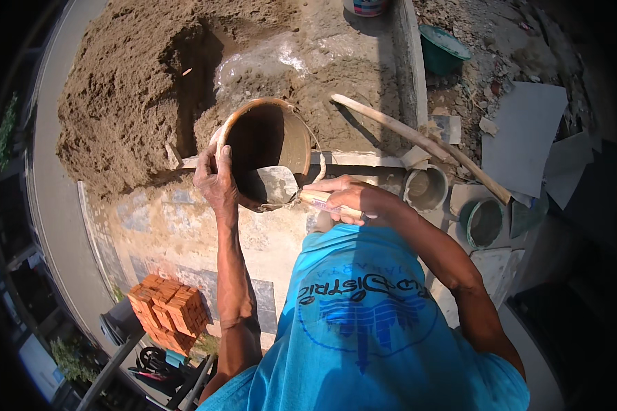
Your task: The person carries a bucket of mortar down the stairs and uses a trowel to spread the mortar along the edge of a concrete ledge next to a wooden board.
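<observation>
Mortar-smeared bucket (271, 140), tilted toward the person, is gripped at its near-left rim by the left hand (216, 179); the right hand (353, 198) holds a trowel (277, 185) inside it.

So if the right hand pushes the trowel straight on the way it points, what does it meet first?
The right hand points the trowel left into the tilted bucket. The blade would probably meet the bucket's inner wall first, near the left hand on the rim; depth is unclear.
</observation>
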Demonstrator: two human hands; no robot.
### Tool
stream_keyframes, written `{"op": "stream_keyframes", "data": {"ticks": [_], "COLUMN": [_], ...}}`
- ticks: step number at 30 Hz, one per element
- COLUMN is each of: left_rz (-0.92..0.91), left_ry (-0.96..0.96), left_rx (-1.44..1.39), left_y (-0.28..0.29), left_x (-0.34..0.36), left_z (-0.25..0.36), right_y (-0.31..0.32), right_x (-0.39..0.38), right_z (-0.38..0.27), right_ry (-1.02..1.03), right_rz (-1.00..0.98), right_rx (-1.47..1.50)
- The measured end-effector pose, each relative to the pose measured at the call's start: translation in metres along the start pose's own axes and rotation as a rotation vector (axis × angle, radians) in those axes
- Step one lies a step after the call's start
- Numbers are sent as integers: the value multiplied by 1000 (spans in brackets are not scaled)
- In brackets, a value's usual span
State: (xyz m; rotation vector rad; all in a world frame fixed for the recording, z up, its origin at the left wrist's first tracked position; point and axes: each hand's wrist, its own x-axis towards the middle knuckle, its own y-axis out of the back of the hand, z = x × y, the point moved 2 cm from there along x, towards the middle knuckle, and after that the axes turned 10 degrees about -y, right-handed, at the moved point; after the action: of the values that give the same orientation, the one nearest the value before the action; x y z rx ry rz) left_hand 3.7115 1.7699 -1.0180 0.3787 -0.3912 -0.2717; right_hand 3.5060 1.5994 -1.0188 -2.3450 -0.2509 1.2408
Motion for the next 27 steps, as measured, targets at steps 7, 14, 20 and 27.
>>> {"op": "stream_keyframes", "data": {"ticks": [7,14,20,27], "left_rz": [236,431,470,398], "left_ry": [147,259,319,353], "left_rx": [-197,-459,-597,-667], "left_y": [41,73,72,53], "left_x": [-6,-18,-24,-36], "left_z": [-31,-57,-65,-68], "right_y": [19,30,121,97], "right_x": [-53,-62,54,65], "right_z": [-8,-27,37,42], "right_ry": [551,803,276,327], "right_rz": [583,1208,1314,704], "right_rx": [-201,-493,-591,63]}}
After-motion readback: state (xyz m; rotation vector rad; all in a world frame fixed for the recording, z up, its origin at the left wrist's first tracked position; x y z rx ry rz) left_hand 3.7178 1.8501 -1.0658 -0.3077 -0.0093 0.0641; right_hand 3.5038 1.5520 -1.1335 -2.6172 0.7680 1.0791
